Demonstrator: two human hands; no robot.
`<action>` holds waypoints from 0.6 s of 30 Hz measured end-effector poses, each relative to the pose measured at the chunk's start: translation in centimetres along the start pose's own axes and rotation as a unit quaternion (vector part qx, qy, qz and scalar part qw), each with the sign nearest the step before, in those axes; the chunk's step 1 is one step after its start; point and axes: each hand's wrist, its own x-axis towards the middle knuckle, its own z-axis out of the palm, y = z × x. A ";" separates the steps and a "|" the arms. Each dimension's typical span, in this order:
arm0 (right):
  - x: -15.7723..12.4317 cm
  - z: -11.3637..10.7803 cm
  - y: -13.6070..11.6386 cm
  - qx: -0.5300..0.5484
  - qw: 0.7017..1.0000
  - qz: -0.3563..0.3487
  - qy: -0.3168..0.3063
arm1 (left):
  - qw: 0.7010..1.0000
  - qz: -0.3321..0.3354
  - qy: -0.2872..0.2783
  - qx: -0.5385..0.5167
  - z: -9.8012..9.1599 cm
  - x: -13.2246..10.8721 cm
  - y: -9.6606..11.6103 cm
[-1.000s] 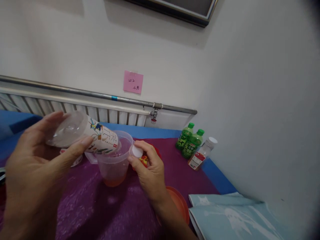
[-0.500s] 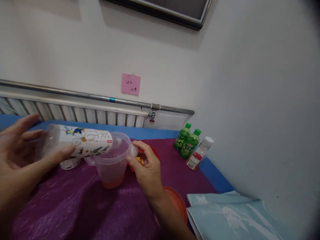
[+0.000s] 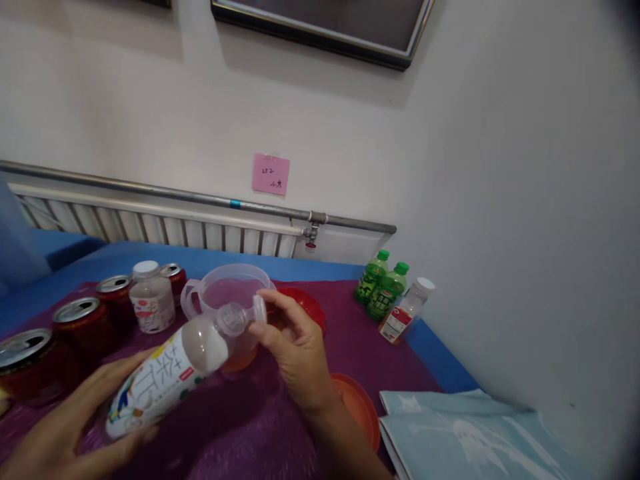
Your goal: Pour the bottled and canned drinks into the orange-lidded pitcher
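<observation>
My left hand is wrapped round the lower part of a clear plastic bottle with a white printed label. The bottle lies tilted, its neck pointing up and to the right. Between thumb and fingers, my right hand pinches a white bottle cap at the bottle's mouth; whether the threads have engaged I cannot tell. Just behind the bottle stands a translucent plastic pitcher with a handle on its left and orange liquid at the bottom. A red bowl is partly hidden behind my right hand.
Several opened dark red cans and a white-capped bottle stand at left. Two green bottles and another white-capped bottle are at back right. An orange lid and folded pale-blue cloth lie front right.
The bottle has moved from over the pitcher's opening to in front of it, turning its neck upward. The cap in my right hand is now at its mouth. The cans have come into view.
</observation>
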 end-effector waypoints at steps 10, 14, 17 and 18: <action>-1.3 0.7 -0.7 -0.136 0.980 -0.116 -0.091 | 0.994 -0.055 -0.049 -0.077 2.1 -2.2 -1.2; -1.7 0.6 -1.3 -0.211 0.956 -0.163 -0.124 | 0.996 -0.039 -0.047 -0.063 2.4 -2.3 -0.7; -1.9 0.5 -1.8 -0.255 0.939 -0.179 -0.144 | 0.996 -0.032 -0.055 -0.069 2.6 -2.6 -1.0; -1.9 0.5 -1.9 -0.263 0.935 -0.183 -0.151 | 0.996 -0.032 -0.050 -0.066 2.6 -2.7 -1.3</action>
